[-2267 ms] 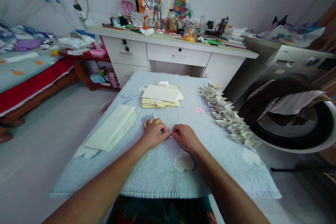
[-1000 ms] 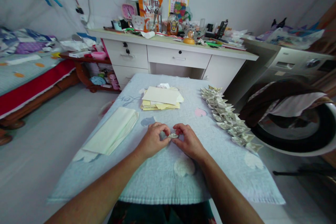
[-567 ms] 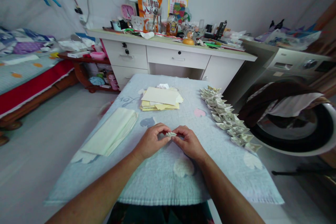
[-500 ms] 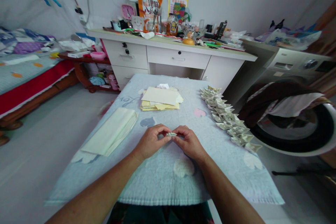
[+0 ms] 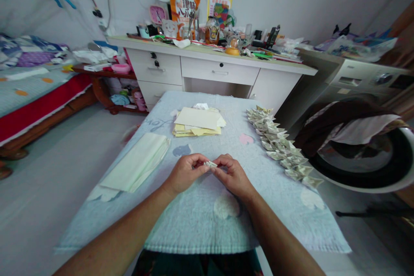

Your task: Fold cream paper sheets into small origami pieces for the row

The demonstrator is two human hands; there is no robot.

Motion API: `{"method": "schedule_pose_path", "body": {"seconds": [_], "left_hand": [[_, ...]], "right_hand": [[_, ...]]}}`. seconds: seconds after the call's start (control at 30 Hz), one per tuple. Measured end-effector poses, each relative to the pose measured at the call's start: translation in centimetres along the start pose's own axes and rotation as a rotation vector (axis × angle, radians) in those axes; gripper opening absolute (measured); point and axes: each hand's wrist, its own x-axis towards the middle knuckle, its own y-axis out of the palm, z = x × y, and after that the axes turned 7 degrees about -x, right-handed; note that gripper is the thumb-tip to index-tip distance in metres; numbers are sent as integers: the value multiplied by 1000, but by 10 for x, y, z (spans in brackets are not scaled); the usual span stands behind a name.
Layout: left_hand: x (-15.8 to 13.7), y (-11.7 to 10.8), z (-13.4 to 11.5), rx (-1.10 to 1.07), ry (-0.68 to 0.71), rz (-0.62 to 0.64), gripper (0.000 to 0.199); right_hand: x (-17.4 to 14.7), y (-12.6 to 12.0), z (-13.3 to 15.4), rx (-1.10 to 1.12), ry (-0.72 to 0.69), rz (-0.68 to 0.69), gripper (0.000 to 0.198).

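Note:
A small folded paper piece is pinched between my two hands over the middle of the table. My left hand grips its left end between thumb and fingers. On its right end, the thumb and fingers of my right hand are closed. Part of the piece is hidden by the fingertips. To the right, pointed folded paper shapes stand in a long nested row. Beyond my hands lies a stack of cream and yellow paper sheets. Larger pale green folded sheets rest at the left.
A light blue patterned cloth covers the table. Behind it stands a white desk crowded with jars and small items. A washing machine with its door open and clothes hanging out is on the right; a bed is at left.
The folded paper piece has tilted slightly between my fingers, and my left fingers have shifted a little. The stacks and the row of shapes stay in place.

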Motion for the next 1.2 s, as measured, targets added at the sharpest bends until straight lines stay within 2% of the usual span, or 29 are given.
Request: {"method": "schedule_pose_path", "body": {"seconds": [0.17,0.33,0.47,0.73,0.93,1.07,1.2], "left_hand": [[2,-1,11,-183,-42,47,19],[2,0,14,-195,-62,20,22],[3,-1,16,-195,-76,13,26],[3,-1,15,-67,-45,23,26],[0,-1,5,178,49,-13,20],[-1,-1,2,245,98,-12,17],[-2,-1,1,260,121,-26,16]], "right_hand": [[0,0,-1,105,-4,-60,14],[1,-1,0,70,-63,-104,5],[2,-1,-1,35,-79,-108,6],[2,1,-6,-68,-103,-98,7],[3,-2,-3,-159,-146,-54,8],[3,-1,-4,-163,-120,-26,8],[1,1,-5,-37,-27,-44,4]]}}
